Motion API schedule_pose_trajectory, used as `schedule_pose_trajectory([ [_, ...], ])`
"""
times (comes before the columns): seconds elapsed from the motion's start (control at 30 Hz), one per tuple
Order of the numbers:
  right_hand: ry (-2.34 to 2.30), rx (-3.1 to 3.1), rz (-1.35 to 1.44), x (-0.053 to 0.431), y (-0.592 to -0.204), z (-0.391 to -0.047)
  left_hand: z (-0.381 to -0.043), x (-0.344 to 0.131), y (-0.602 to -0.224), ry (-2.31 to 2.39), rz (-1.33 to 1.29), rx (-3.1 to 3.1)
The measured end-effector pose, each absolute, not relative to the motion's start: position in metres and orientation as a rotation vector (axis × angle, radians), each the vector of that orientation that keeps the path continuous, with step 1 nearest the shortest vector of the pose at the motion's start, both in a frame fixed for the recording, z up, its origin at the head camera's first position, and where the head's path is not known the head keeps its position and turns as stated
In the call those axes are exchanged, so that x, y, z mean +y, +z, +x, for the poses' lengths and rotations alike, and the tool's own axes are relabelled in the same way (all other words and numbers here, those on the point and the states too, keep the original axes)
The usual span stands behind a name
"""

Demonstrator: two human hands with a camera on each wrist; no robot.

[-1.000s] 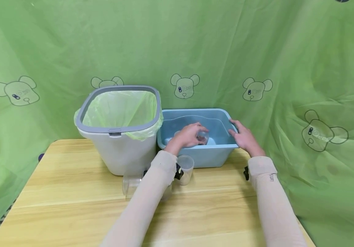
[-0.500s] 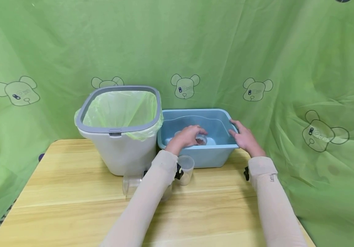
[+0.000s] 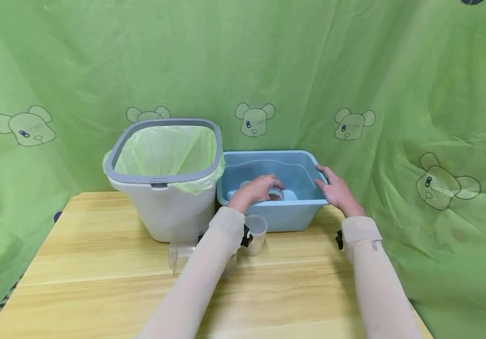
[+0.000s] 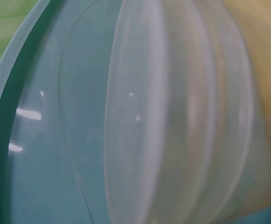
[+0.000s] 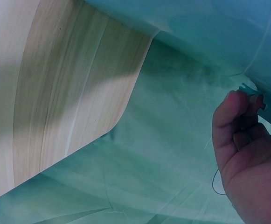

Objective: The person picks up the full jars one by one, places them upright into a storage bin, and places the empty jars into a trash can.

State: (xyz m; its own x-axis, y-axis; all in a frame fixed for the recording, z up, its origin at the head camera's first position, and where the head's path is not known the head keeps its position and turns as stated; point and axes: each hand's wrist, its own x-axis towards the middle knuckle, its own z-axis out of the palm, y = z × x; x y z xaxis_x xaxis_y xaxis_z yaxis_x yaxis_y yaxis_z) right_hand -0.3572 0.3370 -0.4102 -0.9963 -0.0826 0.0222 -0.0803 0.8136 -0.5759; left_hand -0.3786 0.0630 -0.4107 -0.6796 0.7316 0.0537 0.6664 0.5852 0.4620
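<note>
My left hand (image 3: 254, 189) curls its fingers round a clear cup (image 3: 276, 194) inside the blue tub (image 3: 289, 217), near the bench (image 3: 293, 296)'s far edge; my right hand (image 3: 337, 190) grips the tub's right end, probably steadying it.

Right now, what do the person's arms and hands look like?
The left sleeve and right sleeve are long and pale cream, ending in cuffs. Small dark lettering marks the right one. A black piece shows by each wrist. The left hand and right hand are bare.

Blue rectangular tub (image 3: 286, 218), open-topped, set upright right of frame centre; clear cup (image 3: 280, 194), partly hidden, held inside near the front rim.
</note>
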Motion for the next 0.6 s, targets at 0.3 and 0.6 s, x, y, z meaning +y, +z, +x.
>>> schedule_pose_trajectory([
  [0.3, -0.945, 2.983, -0.126, 0.3382, -0.4107, -0.3564, -0.3788, 0.0628, -0.4109, 0.661, 1.173, 2.661],
  [0.6, -0.974, 2.971, -0.117, 0.3383, -0.4105, -0.3565, -0.3820, 0.0643, -0.4131, 0.685, 1.143, 2.655],
])
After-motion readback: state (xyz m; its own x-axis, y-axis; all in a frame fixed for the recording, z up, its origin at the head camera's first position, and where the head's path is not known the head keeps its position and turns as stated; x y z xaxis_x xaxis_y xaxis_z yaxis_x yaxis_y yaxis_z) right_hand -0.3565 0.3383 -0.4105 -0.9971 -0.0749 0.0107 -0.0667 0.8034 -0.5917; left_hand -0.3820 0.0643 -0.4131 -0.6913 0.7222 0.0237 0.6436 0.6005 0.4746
